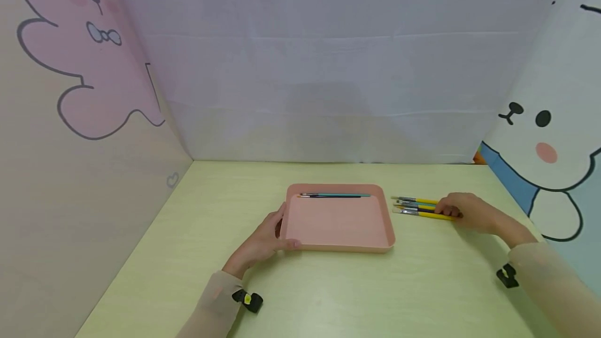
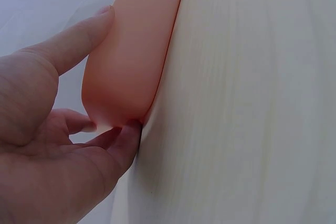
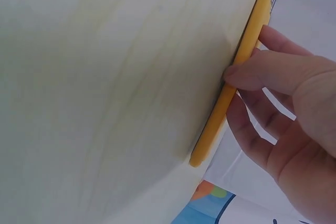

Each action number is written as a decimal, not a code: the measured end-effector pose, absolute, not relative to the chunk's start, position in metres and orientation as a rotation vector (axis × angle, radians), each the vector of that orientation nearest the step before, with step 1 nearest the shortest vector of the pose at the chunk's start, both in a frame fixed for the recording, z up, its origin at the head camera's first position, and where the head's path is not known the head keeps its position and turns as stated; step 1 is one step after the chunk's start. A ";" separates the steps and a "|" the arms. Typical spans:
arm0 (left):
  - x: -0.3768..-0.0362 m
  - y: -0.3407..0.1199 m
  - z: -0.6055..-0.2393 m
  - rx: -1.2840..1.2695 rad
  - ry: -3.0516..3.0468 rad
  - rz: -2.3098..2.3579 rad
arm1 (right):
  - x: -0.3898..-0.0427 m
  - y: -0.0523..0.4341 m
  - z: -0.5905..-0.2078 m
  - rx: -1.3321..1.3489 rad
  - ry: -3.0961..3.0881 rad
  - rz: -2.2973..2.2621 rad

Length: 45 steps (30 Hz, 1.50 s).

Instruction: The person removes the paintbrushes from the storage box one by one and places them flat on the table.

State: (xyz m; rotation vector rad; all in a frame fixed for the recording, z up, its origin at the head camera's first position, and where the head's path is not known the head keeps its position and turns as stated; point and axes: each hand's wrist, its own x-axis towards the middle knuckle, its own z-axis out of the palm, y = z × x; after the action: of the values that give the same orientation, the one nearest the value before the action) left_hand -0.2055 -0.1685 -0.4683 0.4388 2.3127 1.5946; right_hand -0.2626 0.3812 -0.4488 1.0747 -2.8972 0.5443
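My right hand pinches the near yellow brush, thumb on its handle, probably lifting it from the bunch of brushes on the desk. My left hand grips the pink tray's near-left corner, steadying it. Two brushes lie along its far wall.

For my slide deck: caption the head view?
Left hand holds pink tray; right hand touches yellow paintbrushes.
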 end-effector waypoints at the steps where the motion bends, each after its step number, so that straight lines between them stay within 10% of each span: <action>1: -0.206 -0.168 -0.468 0.430 2.319 1.591 | -0.263 0.381 -0.449 1.063 -2.903 0.538; 45: -0.201 -0.168 -0.465 0.331 2.329 1.589 | -0.268 0.282 -0.383 1.049 -2.912 0.654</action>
State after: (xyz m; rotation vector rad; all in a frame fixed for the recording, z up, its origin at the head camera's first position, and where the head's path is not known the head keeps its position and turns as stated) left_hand -0.2005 -0.1681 -0.4651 0.3306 2.3287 1.5893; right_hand -0.2675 0.2820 -0.3830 1.0493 -2.9117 0.6544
